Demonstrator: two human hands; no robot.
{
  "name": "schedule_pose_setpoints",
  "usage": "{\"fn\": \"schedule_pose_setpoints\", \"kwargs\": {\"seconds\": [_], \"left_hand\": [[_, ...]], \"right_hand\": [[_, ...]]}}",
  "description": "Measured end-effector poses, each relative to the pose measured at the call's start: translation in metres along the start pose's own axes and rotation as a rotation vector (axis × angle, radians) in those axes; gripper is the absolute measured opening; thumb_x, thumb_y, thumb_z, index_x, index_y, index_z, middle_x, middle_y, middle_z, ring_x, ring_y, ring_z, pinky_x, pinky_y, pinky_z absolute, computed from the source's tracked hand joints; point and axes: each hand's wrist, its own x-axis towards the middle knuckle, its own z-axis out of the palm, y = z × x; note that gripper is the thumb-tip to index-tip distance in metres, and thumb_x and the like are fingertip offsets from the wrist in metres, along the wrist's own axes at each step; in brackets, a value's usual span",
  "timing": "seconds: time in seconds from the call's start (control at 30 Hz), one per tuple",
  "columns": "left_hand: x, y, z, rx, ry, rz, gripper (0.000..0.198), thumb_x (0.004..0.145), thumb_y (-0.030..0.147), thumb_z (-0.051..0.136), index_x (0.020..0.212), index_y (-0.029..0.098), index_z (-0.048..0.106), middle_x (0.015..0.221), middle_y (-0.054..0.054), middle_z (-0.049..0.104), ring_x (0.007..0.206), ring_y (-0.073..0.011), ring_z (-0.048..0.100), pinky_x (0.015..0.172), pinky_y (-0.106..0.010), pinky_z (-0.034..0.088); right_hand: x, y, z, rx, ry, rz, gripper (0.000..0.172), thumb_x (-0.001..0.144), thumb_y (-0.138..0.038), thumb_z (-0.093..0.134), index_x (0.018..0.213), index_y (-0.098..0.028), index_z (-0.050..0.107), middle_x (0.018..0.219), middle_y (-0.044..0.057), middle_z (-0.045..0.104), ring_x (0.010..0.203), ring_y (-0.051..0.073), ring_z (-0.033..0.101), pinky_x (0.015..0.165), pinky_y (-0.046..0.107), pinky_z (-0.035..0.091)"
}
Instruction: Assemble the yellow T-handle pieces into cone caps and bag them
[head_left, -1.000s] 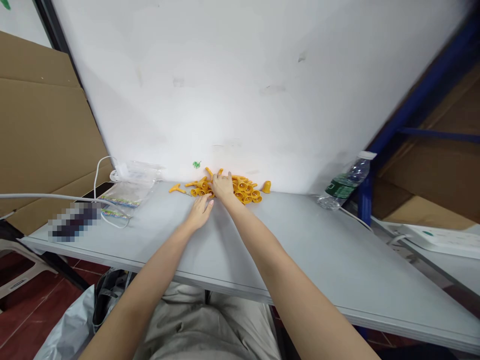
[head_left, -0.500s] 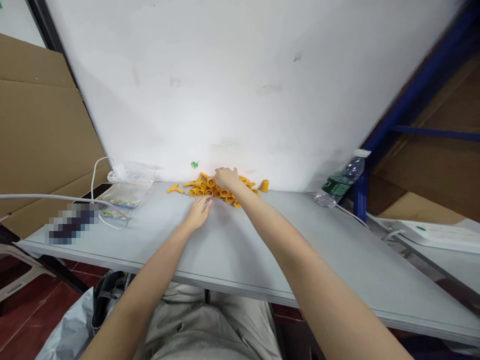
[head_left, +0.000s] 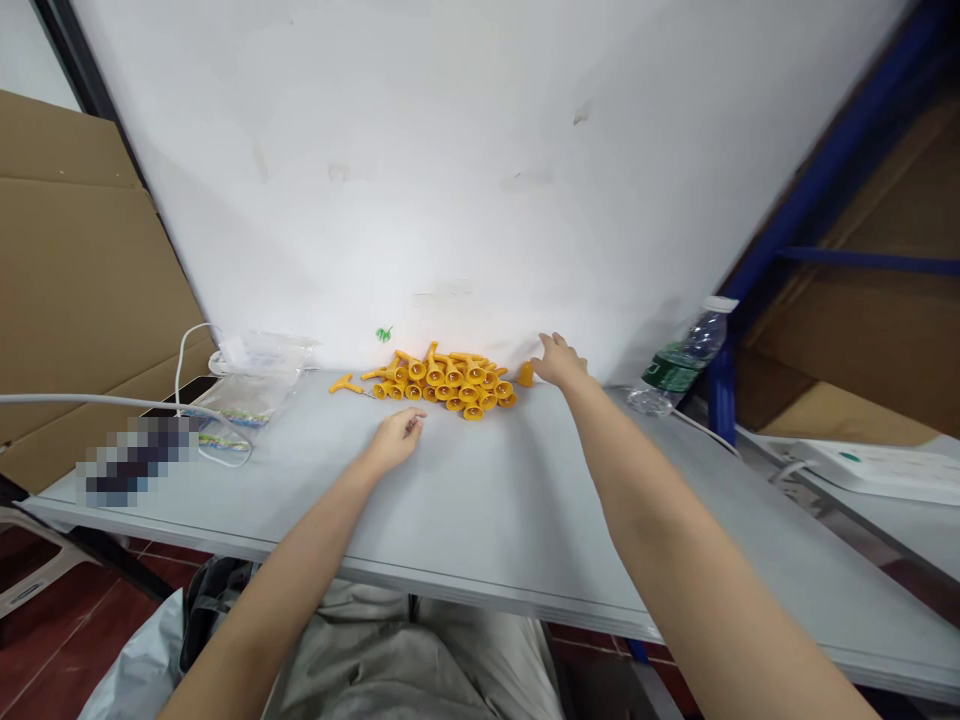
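A pile of yellow-orange plastic pieces with flared, cup-like ends and stems [head_left: 454, 375] lies on the grey table against the white wall. At its left end is a T-handled yellow piece with a spiral metal shaft [head_left: 348, 384]. A single yellow cup-shaped piece [head_left: 526, 374] stands upright just right of the pile. My right hand [head_left: 561, 362] is beside that cup, fingers apart and nothing in its grasp. In front of the pile, my left hand [head_left: 396, 440] has its fingers curled inward; whatever they hold, if anything, is hidden.
Clear plastic bags [head_left: 259, 395] and a white cable [head_left: 180, 372] lie on the left, by a cardboard box [head_left: 67, 270]. A water bottle with a green label [head_left: 679, 362] leans at the right near a blue frame [head_left: 721, 395]. A white power strip [head_left: 877, 468] is farther right.
My right hand has moved right from over the pile to the lone cup-shaped piece. My left hand has drawn back slightly from the pile, and its fingers have curled in.
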Motion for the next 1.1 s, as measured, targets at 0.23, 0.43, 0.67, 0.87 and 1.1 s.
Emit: {"fn": "schedule_pose_setpoints", "kwargs": {"seconds": [0.23, 0.43, 0.67, 0.87, 1.1], "left_hand": [[-0.005, 0.01, -0.002, 0.041, -0.064, 0.046, 0.027, 0.087, 0.022, 0.046, 0.104, 0.019, 0.067, 0.088, -0.004, 0.07, 0.079, -0.0156, 0.065, 0.075, -0.029, 0.051], [-0.01, 0.018, -0.003, 0.045, -0.087, 0.113, 0.027, 0.089, 0.023, 0.044, 0.103, 0.018, 0.067, 0.098, -0.006, 0.071, 0.086, -0.0163, 0.065, 0.078, -0.029, 0.052], [-0.015, 0.024, 0.0, 0.061, -0.122, 0.199, 0.027, 0.089, 0.022, 0.044, 0.101, 0.019, 0.067, 0.093, -0.006, 0.071, 0.085, -0.0168, 0.065, 0.077, -0.029, 0.052], [-0.014, 0.02, 0.002, 0.07, -0.139, 0.164, 0.027, 0.089, 0.023, 0.043, 0.098, 0.019, 0.068, 0.092, -0.005, 0.071, 0.082, -0.0156, 0.064, 0.077, -0.027, 0.051], [-0.009, 0.013, 0.002, 0.089, -0.131, 0.112, 0.027, 0.089, 0.025, 0.044, 0.097, 0.02, 0.069, 0.094, -0.005, 0.071, 0.084, -0.0165, 0.064, 0.078, -0.028, 0.051]], "right_hand": [[-0.011, 0.027, 0.06, 0.136, -0.081, 0.113, 0.059, 0.088, -0.031, 0.049, 0.145, -0.027, 0.036, 0.159, 0.012, 0.023, 0.137, 0.037, 0.035, 0.103, 0.063, 0.033], [-0.012, 0.023, 0.085, 0.256, -0.001, 0.162, 0.053, 0.09, -0.036, 0.049, 0.141, -0.025, 0.04, 0.141, 0.014, 0.051, 0.126, 0.032, 0.049, 0.103, 0.059, 0.033], [-0.001, 0.006, 0.087, 0.36, 0.083, 0.375, 0.039, 0.083, -0.04, 0.059, 0.117, -0.022, 0.06, 0.12, 0.01, 0.066, 0.118, 0.027, 0.056, 0.105, 0.047, 0.031], [0.002, 0.004, 0.094, 0.322, 0.12, 0.445, 0.024, 0.071, -0.035, 0.067, 0.089, -0.02, 0.066, 0.108, 0.012, 0.069, 0.113, 0.029, 0.057, 0.102, 0.044, 0.034], [-0.019, 0.015, 0.094, 0.37, 0.193, 0.443, 0.021, 0.064, -0.036, 0.069, 0.077, -0.022, 0.06, 0.1, 0.011, 0.07, 0.104, 0.03, 0.06, 0.1, 0.046, 0.036]]}}
